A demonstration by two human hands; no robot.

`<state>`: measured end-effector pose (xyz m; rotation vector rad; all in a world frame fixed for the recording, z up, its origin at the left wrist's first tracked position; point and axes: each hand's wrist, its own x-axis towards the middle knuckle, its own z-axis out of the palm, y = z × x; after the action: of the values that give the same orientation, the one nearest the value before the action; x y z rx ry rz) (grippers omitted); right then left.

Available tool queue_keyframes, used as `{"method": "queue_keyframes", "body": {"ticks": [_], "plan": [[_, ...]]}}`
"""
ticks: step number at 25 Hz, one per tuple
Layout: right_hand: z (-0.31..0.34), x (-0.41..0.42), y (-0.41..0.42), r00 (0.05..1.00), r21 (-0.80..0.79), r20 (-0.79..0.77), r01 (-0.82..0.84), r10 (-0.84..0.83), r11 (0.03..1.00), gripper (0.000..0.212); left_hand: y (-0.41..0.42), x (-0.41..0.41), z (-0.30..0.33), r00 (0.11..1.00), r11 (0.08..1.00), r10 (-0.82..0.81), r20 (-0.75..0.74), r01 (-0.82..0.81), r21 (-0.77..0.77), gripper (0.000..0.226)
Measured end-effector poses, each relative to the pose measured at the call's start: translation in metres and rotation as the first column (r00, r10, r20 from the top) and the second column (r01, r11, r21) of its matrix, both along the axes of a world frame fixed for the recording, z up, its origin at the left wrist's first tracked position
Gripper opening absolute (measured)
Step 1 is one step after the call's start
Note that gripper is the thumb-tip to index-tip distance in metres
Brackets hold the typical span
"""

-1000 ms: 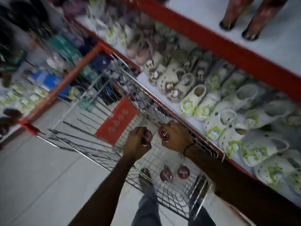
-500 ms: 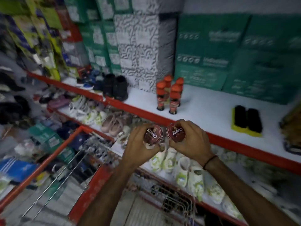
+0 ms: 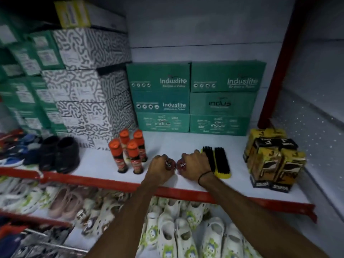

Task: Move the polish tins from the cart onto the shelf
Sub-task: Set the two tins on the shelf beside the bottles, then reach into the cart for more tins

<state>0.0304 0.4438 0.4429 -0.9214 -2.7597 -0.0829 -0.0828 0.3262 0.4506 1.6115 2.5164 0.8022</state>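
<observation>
Both my hands reach onto the white shelf (image 3: pixel 186 144) with its red front edge. My left hand (image 3: pixel 158 169) is closed around a small round red polish tin (image 3: pixel 169 164), held low at the shelf surface. Right beside it my right hand (image 3: pixel 195 165) grips a second red polish tin (image 3: pixel 181 165). The two tins sit side by side, almost touching, between the orange-capped bottles and the brushes. Whether they rest on the shelf I cannot tell. Only a corner of the cart (image 3: pixel 46 244) shows at the bottom left; any tins in it are out of view.
Several orange-capped polish bottles (image 3: pixel 129 151) stand just left of my hands. Two black brushes (image 3: pixel 216 161) lie just right of them. Black-and-gold boxes (image 3: pixel 271 159) stand at the right, green shoe boxes (image 3: pixel 193 97) behind, black shoes (image 3: pixel 59 153) at left. White clogs (image 3: pixel 176 229) fill the lower shelf.
My hands have carried the two tins up from the cart and forward, down to the shelf surface between bottles and brushes. The view has swung from the cart to the shelf.
</observation>
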Motion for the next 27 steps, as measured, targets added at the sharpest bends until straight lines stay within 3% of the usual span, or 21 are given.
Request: {"method": "queue_keyframes", "body": {"ticks": [9, 12, 14, 16, 18, 22, 24, 27], "plan": [[-0.005, -0.035, 0.061, 0.998, -0.070, 0.002, 0.055, -0.055, 0.996, 0.049, 0.070, -0.034, -0.005, 0.991, 0.991, 0.114, 0.066, -0.109, -0.080, 0.022], [-0.001, -0.031, 0.061, 0.991, -0.172, -0.110, 0.053, -0.072, 0.984, 0.043, 0.068, -0.041, -0.010, 0.991, 0.995, 0.095, 0.095, -0.094, -0.023, 0.037], [0.007, -0.025, 0.049, 0.959, -0.211, -0.273, 0.016, -0.075, 0.977, 0.043, 0.055, -0.041, -0.012, 0.992, 0.992, 0.083, 0.094, -0.091, 0.084, 0.052], [0.011, -0.021, 0.021, 0.871, -0.196, -0.491, -0.071, -0.036, 0.978, 0.035, 0.027, -0.033, -0.014, 0.996, 0.966, 0.061, 0.058, -0.073, 0.247, 0.043], [0.007, -0.017, -0.015, 0.746, -0.083, -0.663, -0.149, 0.057, 0.985, 0.016, -0.013, -0.020, -0.021, 0.998, 0.914, 0.048, -0.030, -0.032, 0.405, 0.030], [-0.030, -0.017, -0.105, 0.527, 0.090, -0.812, -0.314, 0.252, 0.945, 0.012, -0.118, -0.003, -0.067, 0.960, 0.846, 0.232, -0.157, -0.120, 0.519, 0.017], [-0.066, -0.015, -0.147, 0.501, 0.102, -0.793, -0.452, 0.346, 0.886, 0.016, -0.165, 0.007, -0.107, 0.928, 0.813, 0.351, -0.125, -0.235, 0.533, 0.013], [-0.149, -0.003, -0.209, 0.614, -0.087, -0.660, -0.635, 0.433, 0.768, 0.016, -0.229, 0.027, -0.187, 0.890, 0.816, 0.456, 0.007, -0.421, 0.397, 0.014]]}}
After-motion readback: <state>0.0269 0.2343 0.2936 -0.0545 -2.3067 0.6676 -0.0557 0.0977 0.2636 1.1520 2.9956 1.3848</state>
